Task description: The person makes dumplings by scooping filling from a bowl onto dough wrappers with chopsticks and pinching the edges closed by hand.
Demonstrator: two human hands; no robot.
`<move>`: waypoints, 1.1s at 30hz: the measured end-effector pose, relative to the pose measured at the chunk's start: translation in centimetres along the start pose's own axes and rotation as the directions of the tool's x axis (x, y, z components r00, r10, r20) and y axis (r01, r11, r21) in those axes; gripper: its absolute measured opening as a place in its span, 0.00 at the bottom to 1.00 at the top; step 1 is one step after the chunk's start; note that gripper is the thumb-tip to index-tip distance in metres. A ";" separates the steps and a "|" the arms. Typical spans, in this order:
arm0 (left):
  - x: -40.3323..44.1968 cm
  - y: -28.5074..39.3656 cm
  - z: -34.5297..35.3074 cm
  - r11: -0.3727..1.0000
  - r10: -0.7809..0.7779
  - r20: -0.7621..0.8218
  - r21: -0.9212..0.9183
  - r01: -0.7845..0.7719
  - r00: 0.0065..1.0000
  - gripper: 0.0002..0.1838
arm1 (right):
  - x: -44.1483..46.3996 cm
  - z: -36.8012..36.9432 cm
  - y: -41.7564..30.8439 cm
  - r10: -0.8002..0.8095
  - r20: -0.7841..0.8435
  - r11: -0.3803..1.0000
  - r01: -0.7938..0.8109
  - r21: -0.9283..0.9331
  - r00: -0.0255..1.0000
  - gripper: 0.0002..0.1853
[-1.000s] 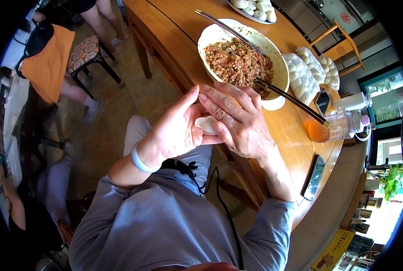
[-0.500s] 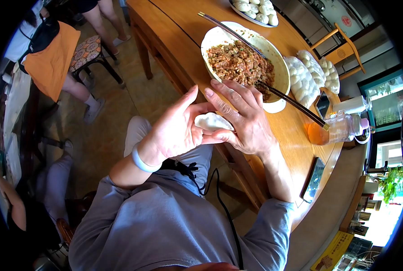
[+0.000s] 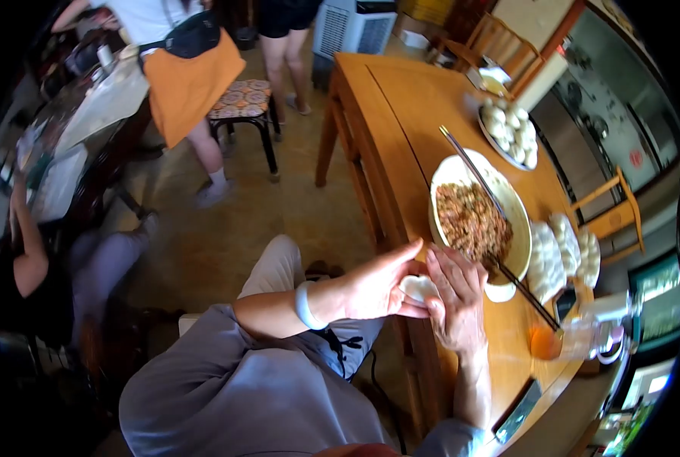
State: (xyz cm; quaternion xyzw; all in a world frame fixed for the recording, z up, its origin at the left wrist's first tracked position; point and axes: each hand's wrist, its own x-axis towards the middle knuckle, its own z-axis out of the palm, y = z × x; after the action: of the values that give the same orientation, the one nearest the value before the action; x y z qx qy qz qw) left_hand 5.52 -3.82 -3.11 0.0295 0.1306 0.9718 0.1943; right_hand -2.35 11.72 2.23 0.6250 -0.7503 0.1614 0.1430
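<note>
A small white half-moon dumpling (image 3: 418, 289) lies on the fingers of my left hand (image 3: 374, 292), whose thumb is raised and whose wrist has a pale band. My right hand (image 3: 459, 298) comes in from the other side, its fingers and thumb at the dumpling's edge, partly covering it. Just beyond both hands stands a cream bowl (image 3: 518, 209) with minced filling (image 3: 469, 219) in it. One dark chopstick (image 3: 473, 169) leans on the bowl's far side; another chopstick (image 3: 536, 303) slants out toward the near right.
A plate of white dumplings (image 3: 507, 135) and clear packs of white rounds (image 3: 545, 263) are on the wooden table (image 3: 401, 99). A jar of orange liquid (image 3: 547, 343) and a phone (image 3: 517, 411) lie rightward. Left are a patterned stool (image 3: 241, 97) and several people.
The view has swung left and up, so the table and bowl appear further right and lower. Both hands stay together around the dumpling, with the right fingers now closer over it.
</note>
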 end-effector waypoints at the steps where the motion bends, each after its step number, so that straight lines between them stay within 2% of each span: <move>1: 0.0 -0.1 0.0 1.000 0.000 -0.011 0.020 0.000 1.000 0.33 | 0.0 0.0 -0.2 0.008 0.009 1.000 -0.008 0.001 1.000 0.27; 5: 0.1 -0.6 -0.8 0.996 0.028 -0.012 0.083 -0.027 1.000 0.33 | -0.1 0.6 -0.6 0.011 0.014 0.999 -0.012 0.047 1.000 0.27; 10: -0.1 -0.7 -0.7 0.993 0.060 -0.021 0.099 -0.058 0.998 0.33 | -0.1 0.7 -1.2 0.008 0.062 0.999 -0.005 -0.050 0.998 0.30; 12: -0.7 -0.6 -0.5 0.989 0.076 -0.030 0.127 -0.071 0.997 0.32 | -0.1 0.7 -1.3 -0.038 0.055 0.997 0.042 -0.068 0.998 0.31; 13: -0.7 -0.7 -0.4 0.993 0.075 -0.057 0.100 -0.069 0.996 0.31 | 0.0 0.9 -1.4 -0.043 0.014 0.999 0.043 -0.012 0.999 0.29; 16: -1.0 -1.1 -0.9 0.980 0.108 -0.066 0.176 -0.095 0.992 0.30 | 0.2 1.2 -2.4 0.017 0.043 0.998 -0.020 0.057 0.999 0.26; 17: -1.0 -1.3 -1.0 0.980 0.108 -0.073 0.176 -0.093 0.992 0.31 | 0.1 1.5 -2.5 0.016 0.014 0.995 -0.017 0.094 1.000 0.21; 20: -1.3 -1.3 -1.0 0.974 0.115 -0.053 0.203 -0.102 0.992 0.32 | -0.1 1.6 -2.7 0.058 0.009 0.978 -0.059 0.200 0.998 0.19; 24: -1.1 -1.7 -1.3 0.982 0.101 -0.078 0.170 -0.087 0.992 0.32 | 0.0 1.4 -3.1 0.056 -0.056 0.950 -0.036 0.309 0.997 0.12; 29: -1.2 -2.0 -0.8 0.976 0.095 -0.099 0.207 -0.073 0.991 0.33 | 0.0 1.4 -3.4 0.066 -0.074 0.960 -0.043 0.276 0.995 0.08; 33: -1.4 -1.9 0.0 0.976 0.115 -0.130 0.198 -0.088 0.985 0.28 | 0.2 1.3 -3.3 0.043 -0.079 0.961 -0.020 0.277 0.996 0.07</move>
State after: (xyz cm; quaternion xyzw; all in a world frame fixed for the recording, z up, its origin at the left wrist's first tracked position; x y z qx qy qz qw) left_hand 7.46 -2.69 -3.60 -0.0140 0.2353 0.9630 0.1307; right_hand 0.85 10.39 1.33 0.6194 -0.7237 0.2927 0.0835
